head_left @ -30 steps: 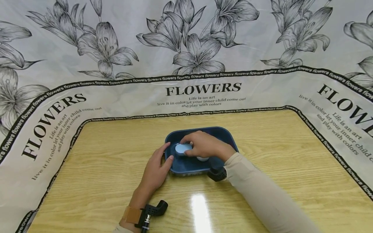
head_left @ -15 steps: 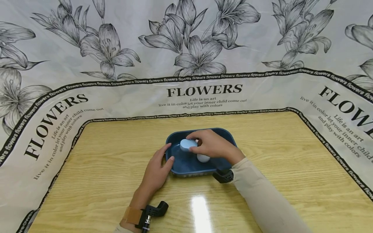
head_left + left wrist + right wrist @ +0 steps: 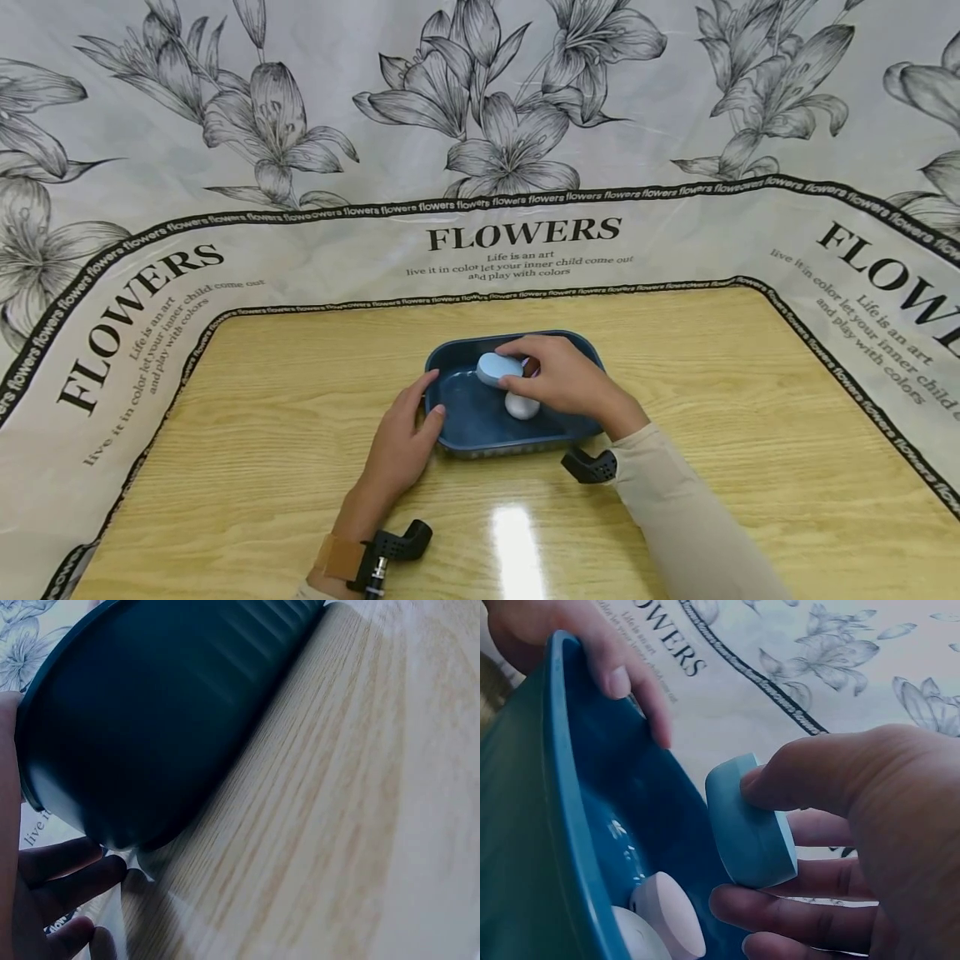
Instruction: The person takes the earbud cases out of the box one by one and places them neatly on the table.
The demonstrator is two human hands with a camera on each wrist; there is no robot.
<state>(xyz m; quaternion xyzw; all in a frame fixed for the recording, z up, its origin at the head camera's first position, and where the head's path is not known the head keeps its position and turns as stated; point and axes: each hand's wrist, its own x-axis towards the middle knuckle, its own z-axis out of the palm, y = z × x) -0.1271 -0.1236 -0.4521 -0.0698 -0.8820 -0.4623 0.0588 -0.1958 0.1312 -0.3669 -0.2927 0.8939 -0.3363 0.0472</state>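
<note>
Blue block lifted off the tray floor and shifted toward the right hand's side

A wood-grain worktop (image 3: 247, 433) is bordered by a flower-printed cloth (image 3: 510, 162). On it a deep blue tray (image 3: 465, 412) is set, its position unchanged over the last second. Its left end is touched by the left grip (image 3: 401, 437), whose fingers are loosely spread and by which nothing is visibly clasped; the tray is probably being steadied.

By the right grip (image 3: 564, 379), narrowed to the block's width, the light blue block (image 3: 498, 368) is pinched between thumb and fingers. It has been raised from the tray's left part and carried rightward; it is now held over the tray's interior, tilted and seemingly clear of the floor. By that move two white pieces (image 3: 673, 915) inside have been better exposed. The lifting may be judged done, with the block not yet put down.
</note>
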